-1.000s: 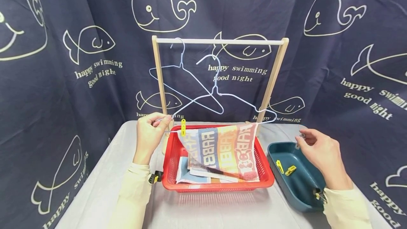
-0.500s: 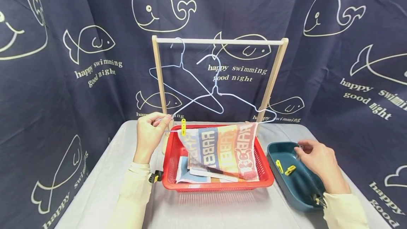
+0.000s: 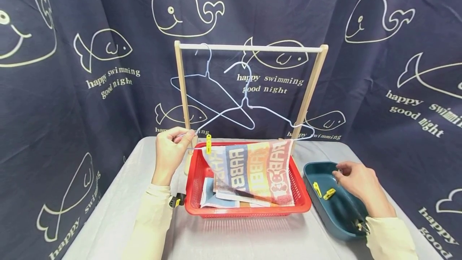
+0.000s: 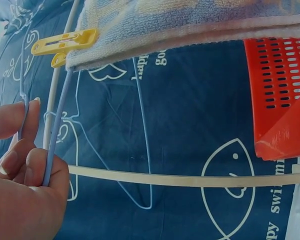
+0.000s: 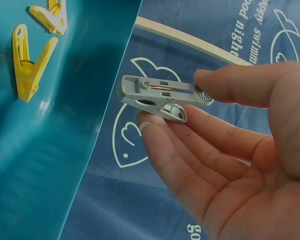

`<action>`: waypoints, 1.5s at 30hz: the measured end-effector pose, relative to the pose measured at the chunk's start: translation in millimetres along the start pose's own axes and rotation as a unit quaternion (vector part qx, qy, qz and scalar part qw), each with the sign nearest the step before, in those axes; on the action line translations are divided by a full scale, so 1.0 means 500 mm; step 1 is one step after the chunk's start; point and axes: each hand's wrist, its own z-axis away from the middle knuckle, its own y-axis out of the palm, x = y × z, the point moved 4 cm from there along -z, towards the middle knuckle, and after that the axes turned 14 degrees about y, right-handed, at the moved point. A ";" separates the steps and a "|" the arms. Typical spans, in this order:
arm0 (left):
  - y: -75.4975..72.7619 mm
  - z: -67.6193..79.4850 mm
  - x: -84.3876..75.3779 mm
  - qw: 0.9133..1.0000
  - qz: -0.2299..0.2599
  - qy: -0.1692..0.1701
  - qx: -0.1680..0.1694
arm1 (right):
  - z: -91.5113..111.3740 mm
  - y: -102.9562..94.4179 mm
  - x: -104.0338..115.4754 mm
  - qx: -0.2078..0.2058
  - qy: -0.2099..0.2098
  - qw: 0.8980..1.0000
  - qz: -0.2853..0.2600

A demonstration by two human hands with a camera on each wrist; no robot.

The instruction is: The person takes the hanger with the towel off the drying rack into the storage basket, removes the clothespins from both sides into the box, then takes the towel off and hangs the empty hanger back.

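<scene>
My left hand (image 3: 170,151) grips one end of a light-blue wire hanger (image 3: 223,110), its fingers curled round the wire. Over the hanger's lower bar hangs a striped towel (image 3: 252,163), its left corner fixed by a yellow clothespin (image 4: 65,45). Above the far end of the dark teal bin (image 3: 330,216), my right hand (image 3: 362,185) pinches a grey clothespin (image 5: 162,92) between thumb and fingers. In the right wrist view its jaws look closed. Inside the bin lie two yellow clothespins (image 5: 32,65).
Beneath the towel stands a red basket (image 3: 249,212) with more folded cloth (image 3: 213,196) in it. Behind is a wooden rack (image 3: 310,87) whose white rail (image 3: 249,47) carries a second hanger (image 3: 207,63). A patterned dark-blue curtain (image 3: 126,123) surrounds the table.
My right hand, with the grey clothespin, has lowered slightly and shifted left over the bin. The left hand, hanger and towel stay where they were.
</scene>
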 end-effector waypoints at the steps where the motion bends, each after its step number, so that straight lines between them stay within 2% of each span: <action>1: 0.000 0.000 0.000 1.000 0.000 0.000 0.000 | 0.000 0.000 0.000 0.002 0.000 1.000 0.000; 22: -0.002 0.002 -0.005 1.000 -0.005 0.002 0.002 | 0.001 -0.002 0.005 0.016 0.000 1.000 0.005; 31: -0.003 0.001 -0.006 1.000 -0.007 0.005 0.002 | 0.011 -0.015 0.018 0.013 0.000 1.000 -0.001; 35: -0.004 0.002 -0.006 1.000 -0.008 0.003 0.001 | 0.019 -0.028 0.032 -0.008 -0.013 1.000 -0.010; 41: -0.003 0.003 -0.005 1.000 -0.007 0.000 0.001 | 0.041 -0.061 0.064 -0.070 -0.035 0.996 -0.031; 45: -0.003 0.003 -0.005 1.000 -0.006 0.001 0.001 | 0.058 -0.083 0.086 -0.092 -0.037 0.994 -0.052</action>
